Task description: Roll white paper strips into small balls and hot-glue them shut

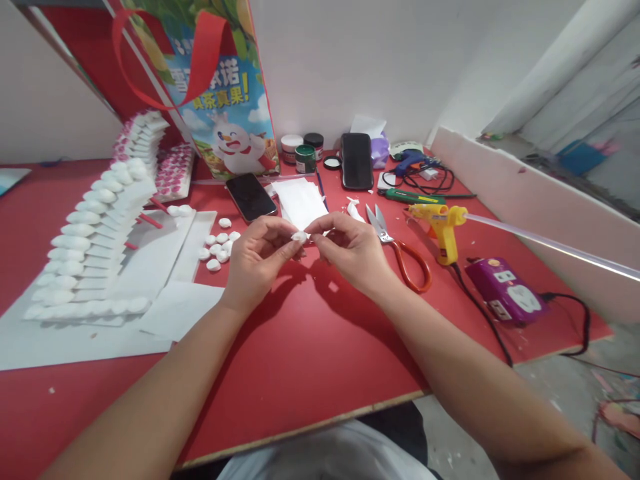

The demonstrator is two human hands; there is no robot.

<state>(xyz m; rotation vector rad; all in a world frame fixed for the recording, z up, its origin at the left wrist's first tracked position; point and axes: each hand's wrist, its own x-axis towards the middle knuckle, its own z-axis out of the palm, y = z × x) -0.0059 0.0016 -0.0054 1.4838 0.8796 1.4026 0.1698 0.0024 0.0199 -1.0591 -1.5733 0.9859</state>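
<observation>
Above the red table, my left hand pinches a small white wad, which looks like soft paper. From the other side my right hand has thumb and forefinger closed at the wad's right end. Just behind the fingers lies a stack of white paper sheets. Left of my left hand sits a cluster of similar white wads. Farther left stands a curved white piece lined with rows of white puffs, resting on white boards.
Right of my hands lie orange-handled scissors, a yellow glue gun with a long clear stick, and a purple power strip. Behind are two phones, paint jars, a green-handled tool and a printed bag.
</observation>
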